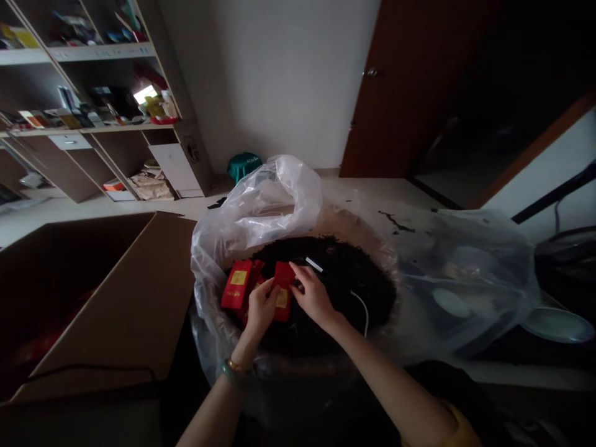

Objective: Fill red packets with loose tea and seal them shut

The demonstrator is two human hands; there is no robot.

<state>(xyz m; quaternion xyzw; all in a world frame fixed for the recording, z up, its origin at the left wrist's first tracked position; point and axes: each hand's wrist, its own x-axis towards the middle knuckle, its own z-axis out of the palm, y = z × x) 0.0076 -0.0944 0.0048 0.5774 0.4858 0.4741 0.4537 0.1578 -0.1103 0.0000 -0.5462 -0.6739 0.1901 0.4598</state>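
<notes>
Between six and seven o'clock from the view's centre, the left hand point(261, 305) and right hand point(311, 297) pinch a red packet point(283, 272) over dark loose material point(339, 292) ringed by clear plastic point(208, 248). Whether the unreadable yellow patch point(282, 299) below belongs to this packet is unclear. At eight o'clock lie other red packets point(229, 300), one bearing a yellow label point(239, 277) and gold marks too small to read. White lettering on a green cover point(243, 166), ten o'clock, is blurred. Farther out, past eight, a cardboard box point(149, 285) runs off the edge, its reddish contents point(51, 335) lost in shadow.
</notes>
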